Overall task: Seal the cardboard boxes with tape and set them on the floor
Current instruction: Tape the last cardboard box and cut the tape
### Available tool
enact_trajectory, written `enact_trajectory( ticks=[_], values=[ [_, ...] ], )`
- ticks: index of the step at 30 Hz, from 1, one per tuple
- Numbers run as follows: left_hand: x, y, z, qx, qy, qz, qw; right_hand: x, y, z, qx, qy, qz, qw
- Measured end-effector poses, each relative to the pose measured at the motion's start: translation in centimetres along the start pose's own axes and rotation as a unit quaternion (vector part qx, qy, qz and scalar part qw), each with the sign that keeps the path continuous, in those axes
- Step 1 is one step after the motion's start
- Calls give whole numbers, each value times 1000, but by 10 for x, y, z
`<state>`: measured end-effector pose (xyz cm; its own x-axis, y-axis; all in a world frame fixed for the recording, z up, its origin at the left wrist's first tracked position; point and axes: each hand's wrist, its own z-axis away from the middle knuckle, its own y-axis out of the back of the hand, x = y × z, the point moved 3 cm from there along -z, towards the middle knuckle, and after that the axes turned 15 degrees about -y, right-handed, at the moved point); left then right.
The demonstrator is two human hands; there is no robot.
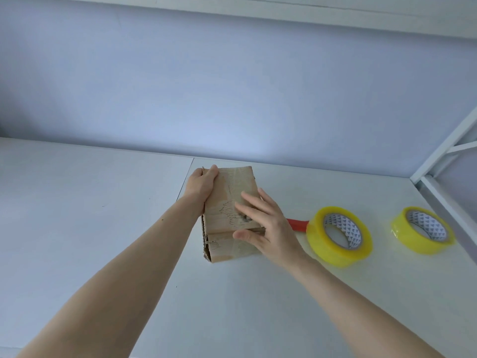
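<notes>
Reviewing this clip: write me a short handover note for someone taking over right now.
Left hand grips the cardboard box at its far left edge. Right hand lies on the box top, fingers straight. Box is on the white table. Two yellow tape rolls lie to its right, untouched. A red item shows behind the right hand. Left: tape the box, set it on the floor.

Soft, even daylight with a cool bluish cast fills the view, brightest on the wall [232,99] beyond the gripped cardboard box [229,215]. Shadows are faint: a thin one under the box's near edge, another beneath the tape roll [339,236] just right of it. Wide-angle bending curves the frame edges; focus is slightly soft throughout
</notes>
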<state>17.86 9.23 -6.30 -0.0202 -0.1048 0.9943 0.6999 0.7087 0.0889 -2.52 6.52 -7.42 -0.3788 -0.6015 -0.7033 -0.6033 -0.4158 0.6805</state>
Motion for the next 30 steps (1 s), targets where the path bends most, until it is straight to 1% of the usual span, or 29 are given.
enact_trajectory(
  ticks=[3,5,7,8,10,12,14,15,17,19,22,24,26,28,30],
  values=[
    [8,4,6,-38,0,46,998,-7,7,-10,26,38,6,999],
    [16,10,16,-62,-26,80,994,-25,23,-22,41,48,-34,997],
    [21,16,25,-88,-45,105,989,-40,48,-40,41,-13,-106,993],
    [21,19,25,-106,-63,106,987,-45,60,-52,31,-54,-112,992],
    [34,20,31,-131,-126,113,977,-53,78,-77,10,-131,-81,988],
    [55,18,43,-138,-189,110,966,-60,87,-97,-18,-191,-70,979],
    [64,11,49,-162,-218,106,957,-59,84,-112,-48,-239,-91,966],
    [65,10,49,-156,-221,113,956,-60,81,-116,-55,-254,-96,961],
    [62,11,47,-114,-180,142,967,-63,73,-118,-56,-267,-93,958],
    [55,10,44,-79,-139,163,974,-62,66,-116,-39,-276,-82,957],
    [49,9,44,-43,-123,190,973,-64,57,-112,-23,-273,-66,959],
    [48,11,42,-13,-105,207,973,-64,53,-112,-22,-271,-28,962],
    [46,13,38,-9,-91,216,972,-63,47,-108,-50,-273,6,961],
    [46,11,37,-19,-83,213,973,-60,45,-100,-86,-281,1,956],
    [44,9,34,-30,-75,210,974,-57,46,-95,-105,-287,-14,952]
  ],
)
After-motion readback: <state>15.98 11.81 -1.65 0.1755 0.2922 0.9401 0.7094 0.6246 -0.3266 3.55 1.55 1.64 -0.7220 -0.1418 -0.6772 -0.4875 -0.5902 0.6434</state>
